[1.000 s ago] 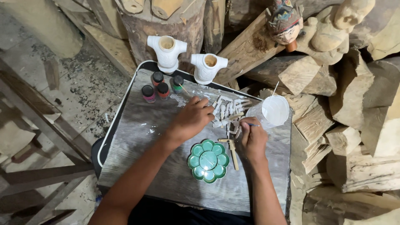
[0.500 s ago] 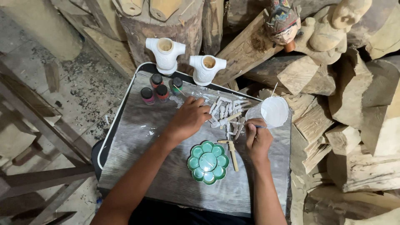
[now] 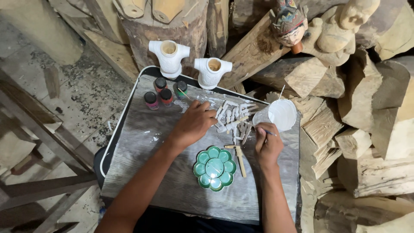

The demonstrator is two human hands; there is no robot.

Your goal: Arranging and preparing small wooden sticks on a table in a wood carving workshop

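Head view, looking straight down. The left hand (image 3: 194,123) rests on the grey board (image 3: 142,172), fingers curled loosely onto the near edge of a heap of small whitish sticks (image 3: 233,118); whether it pinches one cannot be told.

The right hand (image 3: 268,146) is closed around a thin brush (image 3: 266,131), whose tip pokes out past the thumb side. Just beyond this hand, up and to its right, stands a clear plastic cup of white paint (image 3: 282,114), with a thin stick leaning out of it.

The heap of sticks lies between the two hands, touching the left fingertips and just left of the right hand.

Below the left hand and beside the right wrist sits a green flower-shaped palette (image 3: 214,168). A wooden stick (image 3: 239,159) lies between the palette and the right hand.

Up and left of the left hand stand four small paint bottles (image 3: 161,92). Farther beyond them are two white carved torsos (image 3: 169,56), at the board's far edge.

Cut wood blocks (image 3: 366,142) are stacked to the right of the right hand.
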